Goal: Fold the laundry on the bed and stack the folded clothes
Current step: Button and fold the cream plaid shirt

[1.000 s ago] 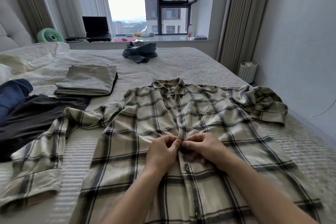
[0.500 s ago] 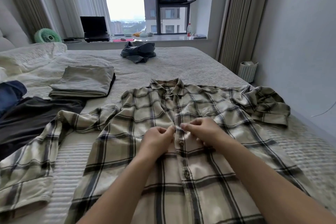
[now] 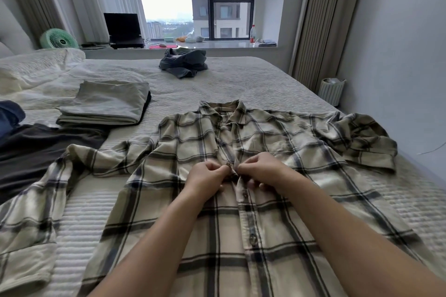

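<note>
Looking down from a head-worn camera at a bed (image 3: 253, 79) covered in a pale ribbed spread. At far left, a blue garment (image 3: 9, 116) lies beside a dark grey top (image 3: 41, 152) spread flat. Just behind that sits a stack of folded beige clothes (image 3: 106, 103). A plaid shirt (image 3: 277, 212) lies face up across the middle of the bed, sleeves out to either side. At its button placket, the left hand (image 3: 205, 179) and right hand (image 3: 261, 171) meet, each with curled fingers pinching an edge of the shirt front. Farther back, a crumpled grey-blue garment (image 3: 183, 62) lies near the windowsill. On the sill stand a green fan (image 3: 58, 39) and a laptop (image 3: 124, 30). At right, a small ribbed bin (image 3: 331, 90) stands by the wall.
</note>
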